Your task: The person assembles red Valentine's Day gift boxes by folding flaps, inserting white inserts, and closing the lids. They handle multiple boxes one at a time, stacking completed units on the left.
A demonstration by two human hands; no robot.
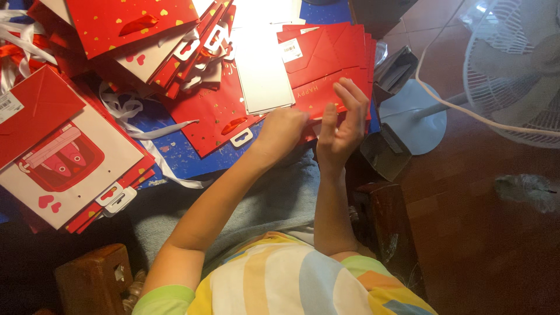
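A stack of flat red paper gift bags (326,58) lies in front of me on a blue surface (175,153). My left hand (283,131) is curled at the stack's near edge, fingers pinching the edge of the top red bag. My right hand (344,125) is raised just beside it, fingers spread and bent, touching the same near edge; whether it grips the bag is unclear. A white flat card (262,70) lies left of the stack.
More red and white gift bags (70,157) with ribbon handles are heaped at left and top left. A white standing fan (513,76) with a round base (417,114) stands at right on a brown tiled floor. Dark wooden furniture pieces (93,280) sit near me.
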